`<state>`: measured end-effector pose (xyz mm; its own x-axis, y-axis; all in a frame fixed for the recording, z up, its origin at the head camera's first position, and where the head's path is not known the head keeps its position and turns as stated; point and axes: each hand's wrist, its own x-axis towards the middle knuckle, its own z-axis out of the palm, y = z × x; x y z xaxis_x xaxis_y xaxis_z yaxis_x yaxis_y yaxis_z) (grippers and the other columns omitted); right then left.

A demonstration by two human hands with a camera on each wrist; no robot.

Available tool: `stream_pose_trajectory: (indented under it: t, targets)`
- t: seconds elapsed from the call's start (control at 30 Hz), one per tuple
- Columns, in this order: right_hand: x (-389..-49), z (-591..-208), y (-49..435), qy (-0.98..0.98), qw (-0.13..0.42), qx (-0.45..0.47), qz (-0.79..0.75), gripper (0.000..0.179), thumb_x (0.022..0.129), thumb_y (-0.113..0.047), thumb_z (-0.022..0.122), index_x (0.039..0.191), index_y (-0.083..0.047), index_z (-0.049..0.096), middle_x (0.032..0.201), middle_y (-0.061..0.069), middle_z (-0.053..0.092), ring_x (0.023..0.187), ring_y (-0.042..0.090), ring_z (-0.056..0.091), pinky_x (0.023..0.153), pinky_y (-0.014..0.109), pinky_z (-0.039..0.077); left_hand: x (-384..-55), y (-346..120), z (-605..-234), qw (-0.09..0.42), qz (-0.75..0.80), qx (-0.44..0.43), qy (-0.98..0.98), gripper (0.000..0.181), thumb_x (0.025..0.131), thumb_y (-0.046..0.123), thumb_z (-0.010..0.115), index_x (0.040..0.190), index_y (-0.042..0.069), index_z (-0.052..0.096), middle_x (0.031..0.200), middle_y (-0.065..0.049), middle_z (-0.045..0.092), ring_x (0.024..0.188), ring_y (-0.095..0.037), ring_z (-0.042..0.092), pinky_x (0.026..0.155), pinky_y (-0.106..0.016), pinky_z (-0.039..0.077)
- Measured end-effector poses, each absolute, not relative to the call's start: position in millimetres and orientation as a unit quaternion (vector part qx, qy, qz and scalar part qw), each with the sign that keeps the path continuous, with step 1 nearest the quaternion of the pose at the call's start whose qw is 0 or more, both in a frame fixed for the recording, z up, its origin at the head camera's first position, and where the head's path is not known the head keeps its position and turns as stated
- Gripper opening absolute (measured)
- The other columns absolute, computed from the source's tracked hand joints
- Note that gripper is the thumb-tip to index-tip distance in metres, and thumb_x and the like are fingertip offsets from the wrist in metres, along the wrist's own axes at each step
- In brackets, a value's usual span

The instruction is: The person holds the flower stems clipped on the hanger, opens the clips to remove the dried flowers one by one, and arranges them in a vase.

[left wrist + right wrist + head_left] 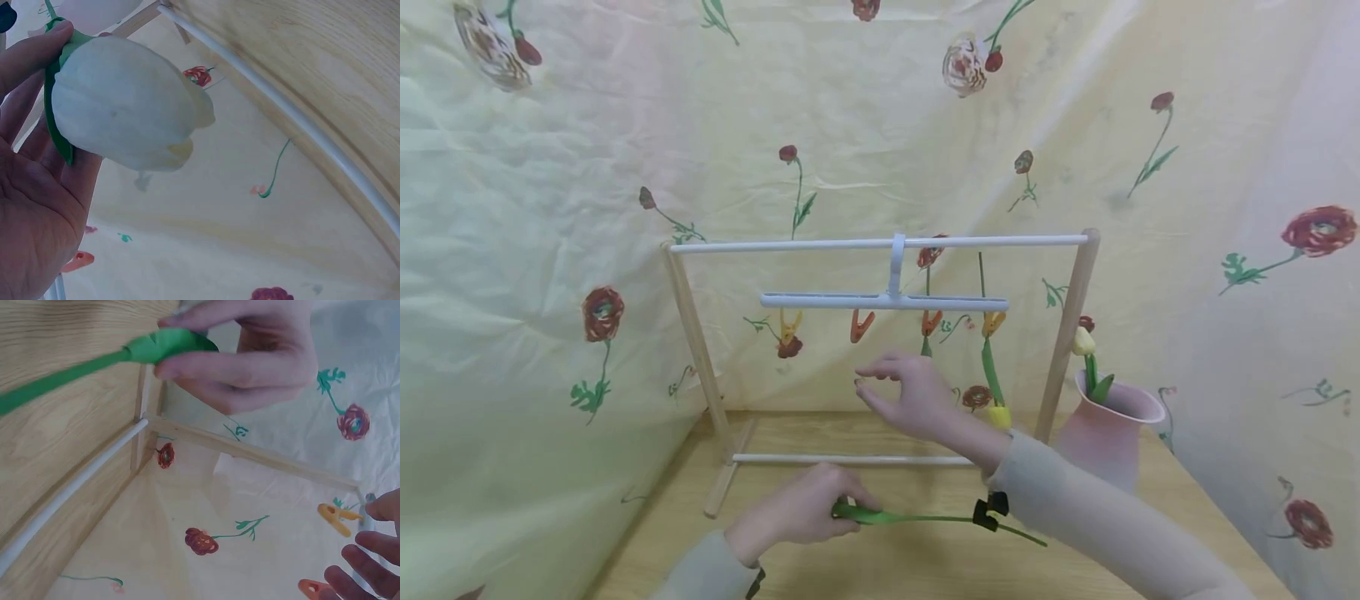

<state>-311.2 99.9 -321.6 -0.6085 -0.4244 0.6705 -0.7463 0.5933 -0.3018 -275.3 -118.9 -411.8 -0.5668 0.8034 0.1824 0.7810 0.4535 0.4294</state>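
Observation:
My left hand [820,504] pinches a white tulip [125,103] near its head, between thumb and fingers at the green leaf. Its thin green stem [936,518] points right and passes below my right forearm. My right hand [917,396] is raised in front of the rack, thumb and index finger apart with nothing between them. Just above it, an orange-red clip [861,325] hangs from the white hanger [827,301]; a yellow clip [788,327] hangs further left. In the right wrist view, the fingers [369,569] overlap the clips' area.
The hanger hooks over the top bar [760,247] of a wooden-legged rack. A yellow tulip [998,417] hangs upside down from the rightmost clip [993,323]. Another clip [931,323] holds a stem. A pink vase [1101,442] with a pale tulip [1083,342] stands at right.

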Motion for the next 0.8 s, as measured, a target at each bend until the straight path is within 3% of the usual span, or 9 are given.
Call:
stream_pose_trajectory:
  t: [0.37, 0.47, 0.53, 0.63, 0.7, 0.8]
  targets:
    - [-287.9, -314.7, 128.1, -0.848, 0.288, 0.378, 0.234, 0.03, 0.092, -0.023, 0.084, 0.119, -0.011, 0.081, 0.115, 0.004, 0.082, 0.103, 0.021, 0.079, 0.087, 0.037, 0.066, -273.7, -119.0, -403.1, 0.019, 0.215, 0.447, 0.868, 0.03, 0.09, 0.007, 0.084, 0.117, 0.02, 0.083, 0.105, 0.01, 0.08, 0.082, 0.009, 0.06, 0.075, -0.012, 0.054]
    - [-285.2, -317.0, 134.7, -0.848, 0.274, 0.386, 0.237, 0.035, 0.089, -0.02, 0.086, 0.122, -0.008, 0.079, 0.115, 0.007, 0.082, 0.091, 0.02, 0.079, 0.074, 0.03, 0.065, -273.5, -116.6, -401.7, 0.016, 0.211, 0.451, 0.867, 0.03, 0.09, 0.008, 0.084, 0.117, 0.021, 0.083, 0.104, 0.01, 0.079, 0.079, 0.01, 0.058, 0.073, -0.011, 0.053]
    - [-282.9, -319.3, 138.6, -0.847, 0.264, 0.394, 0.24, 0.039, 0.088, -0.018, 0.088, 0.124, -0.007, 0.078, 0.116, 0.007, 0.082, 0.091, 0.02, 0.078, 0.073, 0.028, 0.064, -273.5, -115.1, -401.2, 0.014, 0.21, 0.452, 0.867, 0.03, 0.09, 0.008, 0.084, 0.117, 0.021, 0.083, 0.103, 0.01, 0.079, 0.077, 0.01, 0.057, 0.072, -0.01, 0.052]
    - [-279.2, -324.4, 144.7, -0.847, 0.252, 0.402, 0.239, 0.043, 0.086, -0.018, 0.089, 0.126, -0.007, 0.077, 0.117, 0.008, 0.081, 0.093, 0.02, 0.078, 0.077, 0.031, 0.066, -273.2, -113.9, -400.9, 0.007, 0.212, 0.456, 0.865, 0.03, 0.09, 0.006, 0.084, 0.116, 0.019, 0.083, 0.102, 0.008, 0.079, 0.076, 0.01, 0.056, 0.069, -0.01, 0.052]
    - [-275.5, -328.4, 148.9, -0.853, 0.242, 0.399, 0.236, 0.043, 0.087, -0.019, 0.089, 0.127, -0.008, 0.077, 0.119, 0.007, 0.081, 0.105, 0.022, 0.078, 0.086, 0.036, 0.066, -273.0, -113.3, -400.6, 0.004, 0.213, 0.457, 0.864, 0.03, 0.09, 0.006, 0.084, 0.117, 0.019, 0.083, 0.102, 0.008, 0.079, 0.076, 0.01, 0.056, 0.069, -0.01, 0.051]
    - [-269.6, -336.5, 156.0, -0.864, 0.22, 0.387, 0.234, 0.044, 0.089, -0.022, 0.087, 0.13, -0.011, 0.076, 0.123, 0.006, 0.08, 0.108, 0.022, 0.077, 0.082, 0.031, 0.066, -273.0, -113.1, -400.2, 0.004, 0.213, 0.456, 0.864, 0.03, 0.09, 0.007, 0.084, 0.117, 0.019, 0.083, 0.103, 0.008, 0.079, 0.078, 0.01, 0.058, 0.071, -0.01, 0.052]
